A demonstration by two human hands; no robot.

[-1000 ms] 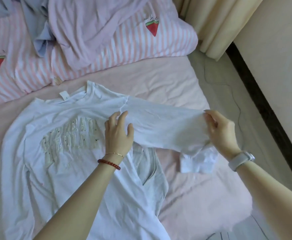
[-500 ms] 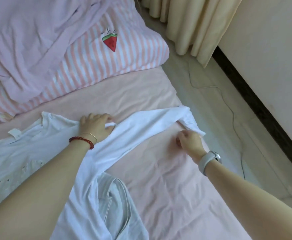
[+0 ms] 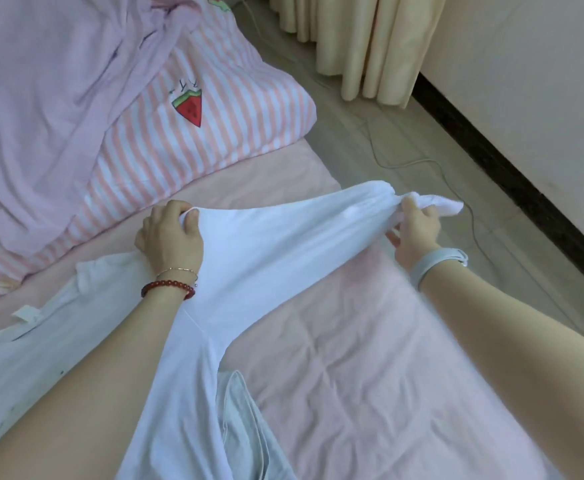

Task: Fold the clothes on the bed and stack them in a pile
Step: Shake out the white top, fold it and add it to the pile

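Observation:
A white long-sleeved shirt [image 3: 270, 251] lies spread on the pink bed sheet [image 3: 370, 358], its neck label at the left. My left hand [image 3: 171, 235] grips the shirt at the shoulder, fingers curled over the fabric edge. My right hand [image 3: 413, 226] pinches the bunched cuff end of the sleeve, which is stretched out to the right, a little above the sheet. A pale grey garment [image 3: 245, 431] pokes out from under the shirt's lower edge.
A pink-and-white striped quilt with strawberry prints [image 3: 214, 133] lies at the head of the bed with a lilac garment [image 3: 51, 98] heaped on it. The bed edge runs down the right; beyond it are floor, a cable [image 3: 418, 164], cream curtains [image 3: 360, 43] and a wall.
The sleeve was lowered toward the sheet, then pulled taut again to the right. My left hand shifted from the chest area to the shoulder. The view turned rightward.

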